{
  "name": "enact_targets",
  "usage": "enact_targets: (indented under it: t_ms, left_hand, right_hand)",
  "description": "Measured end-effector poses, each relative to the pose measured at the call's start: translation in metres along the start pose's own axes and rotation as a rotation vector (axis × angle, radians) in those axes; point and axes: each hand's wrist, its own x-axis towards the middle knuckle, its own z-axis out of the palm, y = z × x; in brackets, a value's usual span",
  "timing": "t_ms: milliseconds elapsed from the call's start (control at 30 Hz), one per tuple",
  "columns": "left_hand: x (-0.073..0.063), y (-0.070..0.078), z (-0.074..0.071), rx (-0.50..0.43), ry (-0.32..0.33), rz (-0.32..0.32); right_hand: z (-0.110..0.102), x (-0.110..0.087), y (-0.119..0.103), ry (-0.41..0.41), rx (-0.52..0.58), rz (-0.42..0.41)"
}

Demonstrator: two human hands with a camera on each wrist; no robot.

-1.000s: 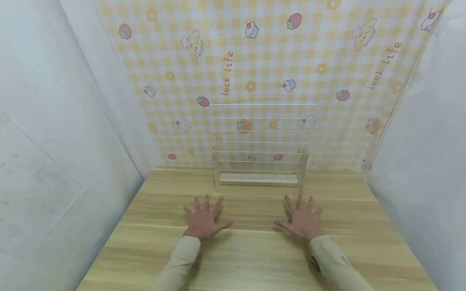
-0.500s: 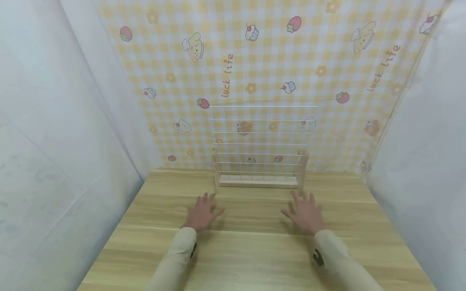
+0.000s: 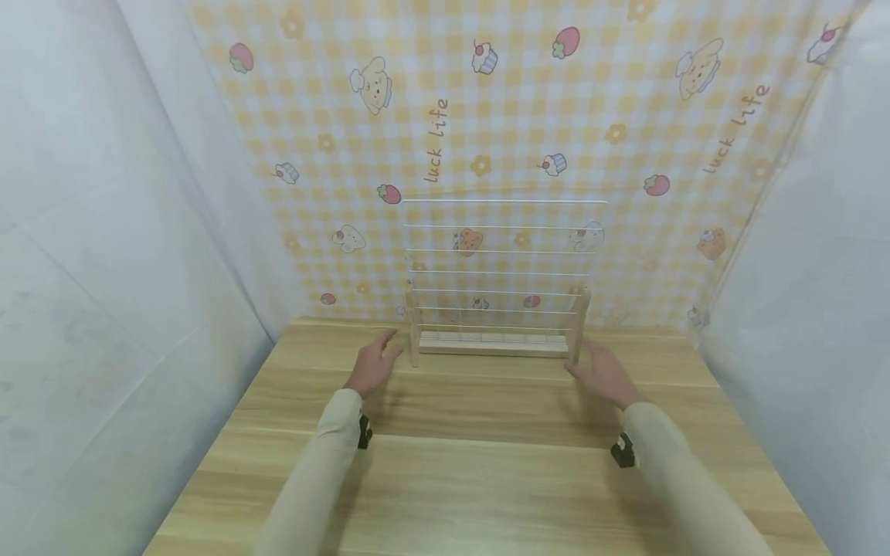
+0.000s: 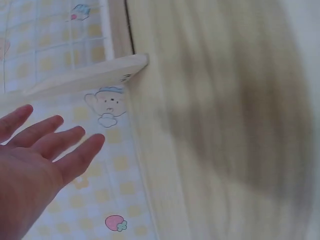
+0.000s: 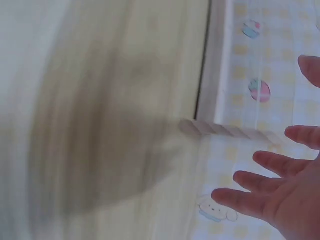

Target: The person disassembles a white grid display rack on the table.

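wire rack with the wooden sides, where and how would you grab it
The rack is probably best gripped by its two upright wooden side posts, coming from both outer sides; they stand at its ends and look sturdier than the thin white wires.

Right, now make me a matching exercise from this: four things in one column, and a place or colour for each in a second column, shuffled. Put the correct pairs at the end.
Column one
1. Rack
2. Left hand
3. Right hand
4. Cloth

Column two
A. Yellow-and-white check, with printed strawberries and cupcakes
B. Near the rack's right end
C. Standing toward the far edge of the table
D. Near the rack's left end

Pairs: 1-C, 2-D, 3-B, 4-A
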Motion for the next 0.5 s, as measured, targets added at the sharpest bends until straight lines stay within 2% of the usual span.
enact_targets:
  t_ms: [200, 500]
  left_hand:
    - [0.015, 0.009, -0.009, -0.103, 0.012, -0.042]
    - [0.031, 0.017, -0.014, -0.239, 0.041, -0.065]
  right_hand:
    - [-0.026, 0.009, -0.001, -0.052, 0.059, 0.087]
    - [-0.05, 0.023, -0.011, -0.065, 0.086, 0.124]
